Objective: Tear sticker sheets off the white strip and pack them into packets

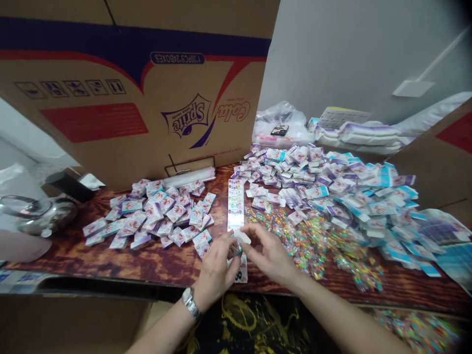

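Near the table's front edge, my left hand (pixel 216 265) is closed around a small carton (pixel 236 248). My right hand (pixel 267 253) pinches the carton's white flap (pixel 242 237) from the other side. Beneath and behind my hands lies a long printed sticker strip (pixel 236 204), reaching away from me. To the left is a pile of small closed boxes (pixel 165 211). Colourful candy in small clear packets (pixel 313 241) lies to the right of my right hand, with a large heap of small flat cartons (pixel 342 184) behind it.
A big upside-down cardboard box (pixel 147 113) stands at the back left. A metal kettle (pixel 55 216) is at the far left. Plastic bags (pixel 283 125) and white packs (pixel 368 135) lie behind the heap. Another cardboard box (pixel 438 157) stands at the right.
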Tool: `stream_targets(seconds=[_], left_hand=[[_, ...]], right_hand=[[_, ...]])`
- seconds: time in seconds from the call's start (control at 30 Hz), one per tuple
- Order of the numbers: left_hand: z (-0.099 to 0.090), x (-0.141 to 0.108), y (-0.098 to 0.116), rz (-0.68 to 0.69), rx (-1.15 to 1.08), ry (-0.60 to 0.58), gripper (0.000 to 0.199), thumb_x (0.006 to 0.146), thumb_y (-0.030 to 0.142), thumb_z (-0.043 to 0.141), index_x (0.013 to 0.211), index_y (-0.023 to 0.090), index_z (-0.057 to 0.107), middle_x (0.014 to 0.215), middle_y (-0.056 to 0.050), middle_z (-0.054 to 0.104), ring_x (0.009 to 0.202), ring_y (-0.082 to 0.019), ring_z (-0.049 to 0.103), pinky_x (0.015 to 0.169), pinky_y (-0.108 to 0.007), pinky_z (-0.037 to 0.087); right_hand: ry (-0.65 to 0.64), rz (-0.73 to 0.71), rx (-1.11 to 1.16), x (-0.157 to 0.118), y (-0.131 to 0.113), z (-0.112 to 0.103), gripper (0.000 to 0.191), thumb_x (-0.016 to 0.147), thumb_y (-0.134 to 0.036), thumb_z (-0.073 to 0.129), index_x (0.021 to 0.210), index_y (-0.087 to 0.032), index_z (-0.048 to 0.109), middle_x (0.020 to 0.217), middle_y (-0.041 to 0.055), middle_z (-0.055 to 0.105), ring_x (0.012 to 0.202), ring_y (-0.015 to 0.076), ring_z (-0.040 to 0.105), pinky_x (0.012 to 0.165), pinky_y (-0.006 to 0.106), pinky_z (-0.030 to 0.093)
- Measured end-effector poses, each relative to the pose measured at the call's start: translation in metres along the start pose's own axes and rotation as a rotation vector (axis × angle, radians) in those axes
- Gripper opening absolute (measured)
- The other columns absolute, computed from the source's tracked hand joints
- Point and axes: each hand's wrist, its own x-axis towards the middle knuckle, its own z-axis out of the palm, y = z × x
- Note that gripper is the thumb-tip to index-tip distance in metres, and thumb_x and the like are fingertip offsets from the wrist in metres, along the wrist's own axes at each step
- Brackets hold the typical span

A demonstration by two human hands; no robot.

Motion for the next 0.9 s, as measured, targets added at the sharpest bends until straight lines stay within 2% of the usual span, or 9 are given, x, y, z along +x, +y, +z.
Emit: stream_targets(seconds=[0.07,0.17,0.4,0.6,0.77,0.9], left_hand=[[-0.001,-0.001,0.0,-0.01,-0.001,-0.005,0.035,0.081,0.01,0.049,0.115,0.016,0.045,0.113,-0.013,0.059,0.106,-0.022,0.057,0.089,-0.036,0.049],[-0.003,-0.001,0.0,-0.04,0.003,-0.001,0.034,0.081,0.012,0.05,0.115,0.016,0.045,0.109,-0.013,0.06,0.103,-0.022,0.059,0.086,-0.036,0.051],[-0.005,-0.001,0.002,-0.057,0.02,0.001,0.033,0.081,0.014,0.051,0.114,0.016,0.046,0.104,-0.012,0.062,0.098,-0.021,0.061,0.084,-0.034,0.052],[-0.009,0.0,0.006,-0.086,0.006,-0.021,0.033,0.081,0.016,0.052,0.113,0.016,0.046,0.102,-0.011,0.062,0.093,-0.021,0.061,0.081,-0.034,0.052],[-0.011,0.001,0.008,-0.082,0.003,-0.021,0.034,0.081,0.016,0.053,0.114,0.016,0.045,0.102,-0.011,0.061,0.093,-0.02,0.061,0.08,-0.033,0.051],[-0.013,0.001,0.009,-0.061,0.031,-0.03,0.033,0.083,0.016,0.051,0.115,0.016,0.045,0.103,-0.011,0.06,0.094,-0.021,0.06,0.081,-0.034,0.051]], right_hand=[[0.008,0.114,0.208,0.002,0.005,0.004,0.023,0.085,-0.026,0.055,0.107,-0.023,0.048,0.093,0.0021,0.06,0.084,0.0146,0.058,0.074,0.028,0.047],[0.002,0.196,0.41,0.003,0.012,0.008,0.025,0.081,-0.03,0.061,0.102,-0.022,0.05,0.091,0.0009,0.059,0.083,0.0137,0.058,0.075,0.027,0.046],[0.048,0.361,0.721,0.002,0.017,0.015,0.033,0.075,-0.032,0.068,0.102,-0.023,0.052,0.09,0.0007,0.061,0.083,0.0141,0.058,0.074,0.027,0.046],[0.021,0.539,0.963,0.002,0.012,0.016,0.04,0.069,-0.032,0.073,0.1,-0.023,0.05,0.091,-0.0005,0.058,0.071,0.0107,0.056,0.059,0.02,0.045],[-0.003,0.556,1.031,0.001,0.014,0.016,0.04,0.069,-0.03,0.073,0.1,-0.023,0.05,0.088,-0.0015,0.057,0.066,0.0088,0.054,0.055,0.018,0.043],[0.008,0.501,0.894,0.001,0.013,0.017,0.037,0.073,-0.032,0.069,0.103,-0.023,0.049,0.088,-0.0003,0.059,0.07,0.0113,0.057,0.06,0.021,0.045]])
